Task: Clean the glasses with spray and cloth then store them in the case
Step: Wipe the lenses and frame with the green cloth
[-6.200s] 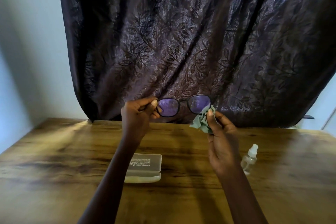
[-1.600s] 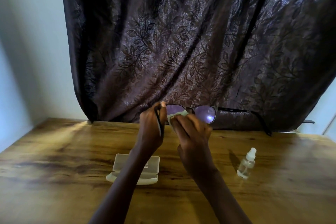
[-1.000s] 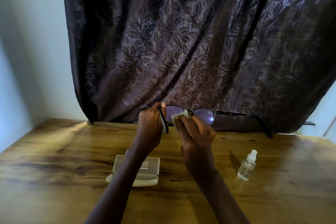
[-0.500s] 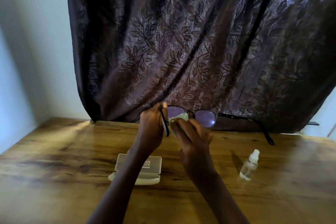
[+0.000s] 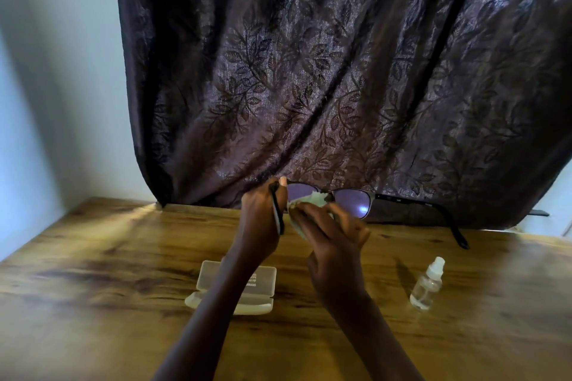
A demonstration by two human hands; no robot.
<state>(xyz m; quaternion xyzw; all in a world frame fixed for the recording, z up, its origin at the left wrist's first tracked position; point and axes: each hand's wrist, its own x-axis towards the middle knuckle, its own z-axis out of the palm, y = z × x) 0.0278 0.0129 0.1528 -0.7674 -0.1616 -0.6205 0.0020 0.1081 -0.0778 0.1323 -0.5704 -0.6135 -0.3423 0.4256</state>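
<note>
Dark-framed glasses (image 5: 353, 200) with purple-tinted lenses are held in the air above the table's far side, one temple arm sticking out to the right. My left hand (image 5: 260, 219) grips the frame's left end, the folded left temple lying against its fingers. My right hand (image 5: 331, 235) presses a pale green cloth (image 5: 312, 199) onto the left lens, which is mostly hidden. A pale glasses case (image 5: 263, 284) lies on the table below my left forearm, partly covered by it. A small clear spray bottle (image 5: 427, 284) stands upright to the right.
The wooden table (image 5: 93, 272) runs across the view. A dark leaf-patterned curtain (image 5: 340, 71) hangs behind its far edge, and a pale wall (image 5: 46, 71) stands at the left.
Six seconds ago the cloth was on the right lens; it now sits on the left lens. Over the last second both hands and the glasses have stayed almost still.
</note>
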